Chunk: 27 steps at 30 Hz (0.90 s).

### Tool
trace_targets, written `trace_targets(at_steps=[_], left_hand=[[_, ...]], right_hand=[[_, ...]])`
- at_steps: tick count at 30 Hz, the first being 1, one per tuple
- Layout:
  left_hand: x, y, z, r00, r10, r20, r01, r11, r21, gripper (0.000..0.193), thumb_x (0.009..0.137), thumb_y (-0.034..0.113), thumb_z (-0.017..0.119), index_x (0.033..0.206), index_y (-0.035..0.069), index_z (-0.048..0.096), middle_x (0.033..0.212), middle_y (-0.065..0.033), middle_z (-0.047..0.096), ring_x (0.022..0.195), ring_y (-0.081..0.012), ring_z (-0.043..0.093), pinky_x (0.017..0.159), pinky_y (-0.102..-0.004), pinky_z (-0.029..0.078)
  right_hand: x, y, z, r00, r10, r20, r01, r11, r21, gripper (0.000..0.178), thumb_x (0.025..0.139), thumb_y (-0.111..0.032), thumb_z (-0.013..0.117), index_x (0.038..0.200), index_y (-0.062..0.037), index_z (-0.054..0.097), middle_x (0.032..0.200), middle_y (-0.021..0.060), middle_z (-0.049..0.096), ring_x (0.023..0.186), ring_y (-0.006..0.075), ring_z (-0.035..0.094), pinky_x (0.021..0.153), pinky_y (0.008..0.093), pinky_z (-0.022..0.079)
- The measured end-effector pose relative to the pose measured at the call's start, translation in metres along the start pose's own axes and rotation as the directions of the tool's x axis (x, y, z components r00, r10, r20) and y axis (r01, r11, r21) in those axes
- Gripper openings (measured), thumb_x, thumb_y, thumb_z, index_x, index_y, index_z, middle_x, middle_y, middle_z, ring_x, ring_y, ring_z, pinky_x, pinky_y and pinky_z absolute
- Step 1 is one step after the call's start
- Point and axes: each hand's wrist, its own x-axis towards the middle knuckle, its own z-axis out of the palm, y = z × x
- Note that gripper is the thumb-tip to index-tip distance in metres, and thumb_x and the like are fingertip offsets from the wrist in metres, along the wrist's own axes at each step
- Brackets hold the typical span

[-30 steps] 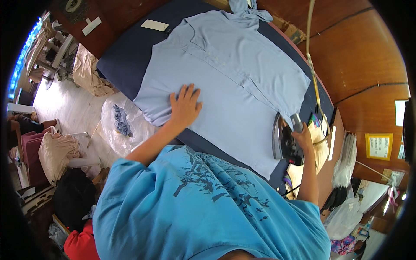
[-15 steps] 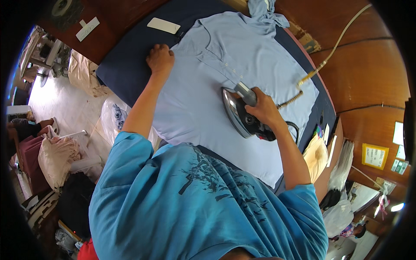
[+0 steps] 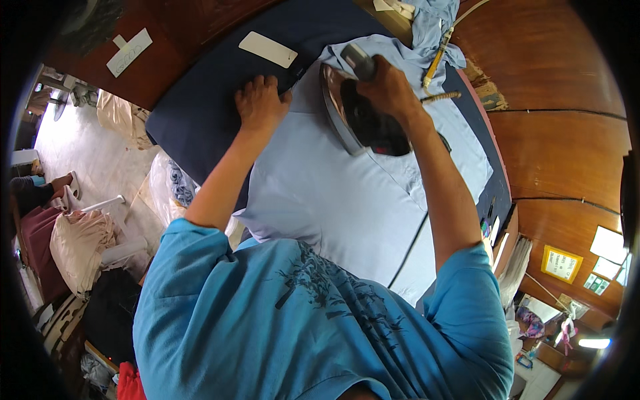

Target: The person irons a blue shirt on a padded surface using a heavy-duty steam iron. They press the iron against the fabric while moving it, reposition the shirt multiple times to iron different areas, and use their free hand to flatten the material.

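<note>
A light blue shirt [image 3: 300, 180] lies spread over a dark navy padded ironing surface [image 3: 193, 110]. My right hand [image 3: 391, 88] is wrapped round the grey handle of an iron [image 3: 363, 120], which is over the upper part of the shirt near the collar end. Part of the placket is hidden under the iron and my arm. On the left, my left hand [image 3: 262, 105] rests at the shirt's upper edge, palm down, fingers apart and holding nothing. Across the lower right of the shirt runs a thin black cord [image 3: 409, 248].
A white card [image 3: 268, 49] lies beyond my left hand. At the far right edge are a crumpled blue garment [image 3: 432, 30] and a yellowish hose [image 3: 437, 67]. A wooden wall [image 3: 567, 150] stands to the right. Bagged clothes [image 3: 172, 183] sit left of the board.
The iron has moved up and left across the shirt, from its middle to near the collar. My left hand has shifted slightly, its curled fingers now spread. The black cord now trails over the shirt.
</note>
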Motion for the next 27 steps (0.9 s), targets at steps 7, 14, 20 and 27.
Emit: trace_targets(at_steps=[7, 14, 20, 27], left_hand=[[-0.018, -0.011, 0.011, 0.999, -0.007, -0.037, 0.006, 0.999, -0.035, 0.018, 0.076, 0.026, 0.06, 0.084, 0.01, 0.065, 0.104, -0.0032, 0.056, 0.101, -0.0214, 0.052, 0.09, -0.0443, 0.037], [-0.023, -0.02, 0.02, 0.976, -0.001, -0.217, -0.023, 0.994, -0.106, 0.015, 0.074, 0.023, 0.061, 0.078, 0.01, 0.066, 0.1, -0.0008, 0.059, 0.096, -0.0206, 0.053, 0.088, -0.0406, 0.036], [-0.022, -0.02, 0.022, 0.972, -0.02, -0.233, -0.005, 0.994, -0.107, 0.016, 0.073, 0.024, 0.061, 0.077, 0.01, 0.066, 0.099, -0.0004, 0.059, 0.095, -0.0206, 0.053, 0.087, -0.0386, 0.036], [-0.022, -0.021, 0.024, 0.968, -0.027, -0.249, -0.018, 0.984, -0.177, 0.015, 0.071, 0.023, 0.06, 0.074, 0.009, 0.064, 0.097, -0.0005, 0.059, 0.093, -0.0214, 0.054, 0.086, -0.0381, 0.036]], right_hand=[[0.064, 0.014, 0.014, 0.982, -0.033, 0.185, 0.04, 0.999, -0.037, 0.049, 0.068, -0.022, 0.067, 0.11, -0.001, 0.054, 0.097, 0.0242, 0.062, 0.093, 0.0361, 0.061, 0.08, 0.0386, 0.047], [0.061, 0.012, 0.013, 0.989, -0.037, 0.141, 0.05, 0.995, -0.088, 0.056, 0.071, -0.03, 0.07, 0.116, -0.001, 0.054, 0.099, 0.0208, 0.063, 0.094, 0.0334, 0.061, 0.084, 0.0369, 0.047], [0.045, 0.019, -0.013, 0.941, -0.182, 0.285, 0.158, 0.982, 0.104, 0.059, 0.074, -0.047, 0.07, 0.111, -0.0027, 0.057, 0.089, 0.0172, 0.066, 0.083, 0.0263, 0.066, 0.076, 0.0335, 0.051], [0.045, 0.002, 0.007, 0.796, -0.402, 0.453, 0.471, 0.881, -0.046, 0.051, 0.078, -0.049, 0.064, 0.105, -0.005, 0.059, 0.075, 0.019, 0.065, 0.07, 0.0316, 0.066, 0.068, 0.0362, 0.054]])
